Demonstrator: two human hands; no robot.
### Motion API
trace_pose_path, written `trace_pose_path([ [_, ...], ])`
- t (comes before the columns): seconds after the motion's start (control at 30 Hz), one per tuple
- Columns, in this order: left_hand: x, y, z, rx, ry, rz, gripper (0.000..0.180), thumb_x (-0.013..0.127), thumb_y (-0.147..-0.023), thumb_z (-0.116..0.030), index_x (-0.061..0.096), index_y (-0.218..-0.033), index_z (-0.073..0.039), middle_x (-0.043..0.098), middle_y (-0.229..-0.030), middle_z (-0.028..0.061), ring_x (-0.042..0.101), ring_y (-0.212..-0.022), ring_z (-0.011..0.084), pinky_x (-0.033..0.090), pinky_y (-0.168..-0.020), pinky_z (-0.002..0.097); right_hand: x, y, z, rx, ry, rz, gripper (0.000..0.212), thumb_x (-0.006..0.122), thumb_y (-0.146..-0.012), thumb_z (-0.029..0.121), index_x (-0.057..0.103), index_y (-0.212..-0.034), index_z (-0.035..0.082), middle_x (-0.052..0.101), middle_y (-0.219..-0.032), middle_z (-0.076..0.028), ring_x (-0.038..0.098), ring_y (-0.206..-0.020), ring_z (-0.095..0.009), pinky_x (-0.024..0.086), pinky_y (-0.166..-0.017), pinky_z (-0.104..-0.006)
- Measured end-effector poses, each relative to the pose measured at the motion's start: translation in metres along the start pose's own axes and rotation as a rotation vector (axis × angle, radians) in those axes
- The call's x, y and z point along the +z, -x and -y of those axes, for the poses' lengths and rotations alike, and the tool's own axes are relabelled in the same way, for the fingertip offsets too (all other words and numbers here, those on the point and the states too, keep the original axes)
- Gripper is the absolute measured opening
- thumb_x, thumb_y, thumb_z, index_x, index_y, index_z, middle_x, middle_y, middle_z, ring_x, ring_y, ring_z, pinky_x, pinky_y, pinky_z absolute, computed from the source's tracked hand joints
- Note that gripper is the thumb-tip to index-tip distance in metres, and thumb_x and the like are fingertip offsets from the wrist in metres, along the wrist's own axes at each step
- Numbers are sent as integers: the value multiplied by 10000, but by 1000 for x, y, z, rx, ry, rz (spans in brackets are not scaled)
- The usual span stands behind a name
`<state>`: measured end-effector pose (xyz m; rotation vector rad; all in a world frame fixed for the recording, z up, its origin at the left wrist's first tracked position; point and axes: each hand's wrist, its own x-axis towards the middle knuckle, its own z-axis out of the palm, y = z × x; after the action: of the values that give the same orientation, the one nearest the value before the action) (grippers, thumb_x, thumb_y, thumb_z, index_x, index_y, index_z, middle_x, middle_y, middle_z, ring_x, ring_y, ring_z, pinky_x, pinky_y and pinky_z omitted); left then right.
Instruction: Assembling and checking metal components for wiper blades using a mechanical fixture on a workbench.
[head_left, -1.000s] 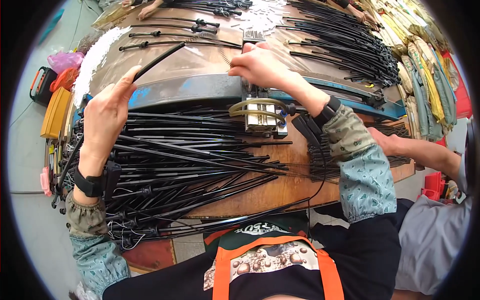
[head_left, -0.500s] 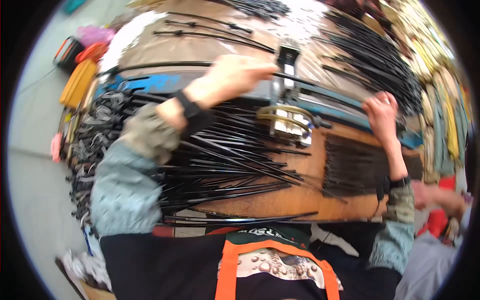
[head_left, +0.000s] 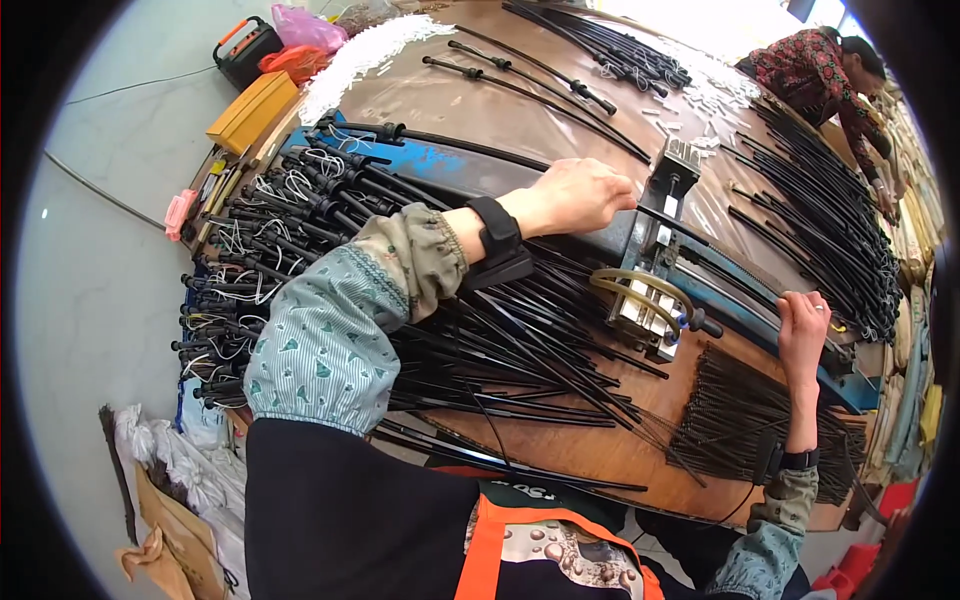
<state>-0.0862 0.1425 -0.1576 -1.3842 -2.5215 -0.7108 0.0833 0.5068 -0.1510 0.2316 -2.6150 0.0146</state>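
A long black rod (head_left: 470,150) with a thicker collar near its left end lies across the blue metal bar. My left hand (head_left: 585,195) is closed around it, just left of a metal clamping fixture (head_left: 650,300) with yellowish hoses. The rod runs on through the fixture toward my right hand (head_left: 803,325), whose fingers are pinched closed at its right end; the fingers partly hide that end. Below my left forearm lies a large pile of black rods (head_left: 540,340), with white loops at their collared ends. Thin dark rods (head_left: 740,410) lie bundled below my right hand.
Several collared rods (head_left: 520,85) lie farther back on the brown table. White short pieces (head_left: 375,60) are heaped at its far left. Another rod pile (head_left: 820,210) lies right, near a person (head_left: 820,85) bending over. A yellow box (head_left: 250,110) stands by the left edge.
The view has shifted, so the whole scene sits lower and farther right. Both hands stay at the rod on either side of the fixture. More of the person at the back right shows.
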Motion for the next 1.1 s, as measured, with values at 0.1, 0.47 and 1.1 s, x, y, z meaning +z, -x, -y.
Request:
trace_pose_path([
  [0.1, 5, 0, 2, -34, 18, -24, 273, 570, -949, -277, 576, -807, -43, 633, -782, 163, 640, -817, 371, 518, -693, 459, 3, 3, 2, -3, -11, 12, 74, 640, -879, 122, 617, -844, 61, 623, -789, -84, 557, -837, -274, 405, -884, -389],
  [0.47, 15, 3, 6, -57, -110, 35, 141, 561, -947, -225, 579, -891, -96, 656, -780, 169, 645, -783, 391, 509, -637, 483, 2, 25, 57, -13, -39, -189, 269, 695, -857, 103, 686, -1123, 64, 714, -928, -59, 632, -1026, -249, 423, -894, -355],
  [1.1, 30, 0, 16, 167, -231, -111, 83, 552, -942, -179, 571, -896, -113, 663, -779, 124, 652, -716, 349, 505, -565, 461, 30, 34, 95, 491, -1071, 154, 221, 709, -868, 217, 648, -995, 47, 556, -692, -92, 547, -724, -269, 447, -674, -368],
])
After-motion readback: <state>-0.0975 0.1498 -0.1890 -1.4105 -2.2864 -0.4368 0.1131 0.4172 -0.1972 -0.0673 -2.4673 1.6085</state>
